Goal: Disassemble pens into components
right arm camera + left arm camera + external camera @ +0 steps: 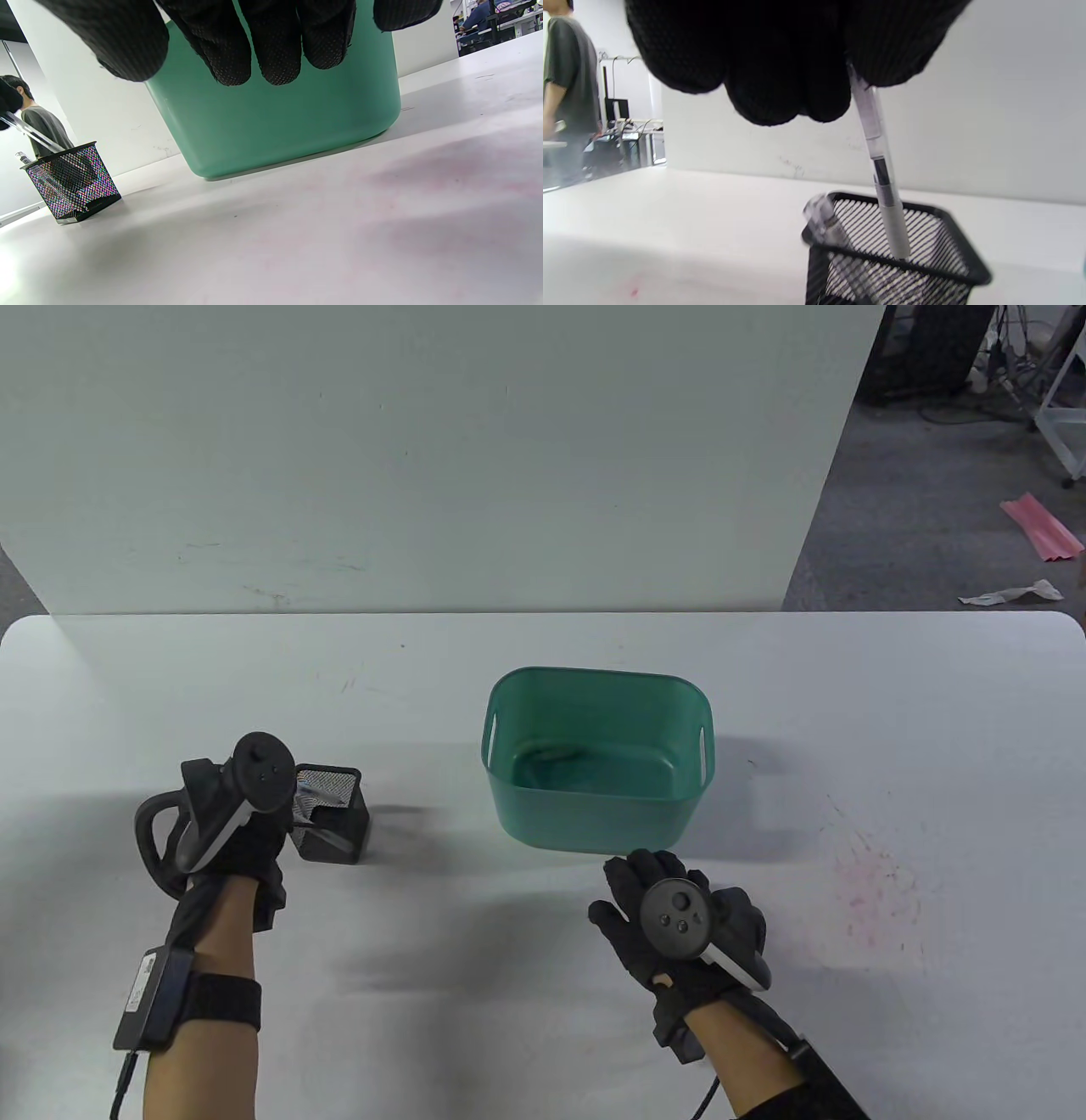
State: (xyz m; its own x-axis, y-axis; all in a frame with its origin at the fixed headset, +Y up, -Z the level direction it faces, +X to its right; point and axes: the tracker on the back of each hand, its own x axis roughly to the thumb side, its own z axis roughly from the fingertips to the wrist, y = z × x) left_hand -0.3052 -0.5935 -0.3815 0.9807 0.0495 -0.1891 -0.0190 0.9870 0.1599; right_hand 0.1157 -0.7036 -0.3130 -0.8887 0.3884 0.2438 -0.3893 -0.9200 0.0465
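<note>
Pens number two: one pen (878, 156), clear-bodied, is pinched by the left hand (246, 831) with its lower end inside the single black mesh holder (925, 237); a second pen (825, 220) leans inside. One green bin (598, 755) stands on the white table (424, 916). The right hand (670, 925) hovers with fingers relaxed, empty. A white wall (424, 458) stands behind.

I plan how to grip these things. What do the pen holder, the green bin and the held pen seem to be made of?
Pen holder: black metal mesh, likely; the wall is see-through.
Green bin: smooth plastic, faint sheen, moulded handle slots.
Pen in the left hand: clear plastic barrel, insides visible; pale opaque lower part.
</note>
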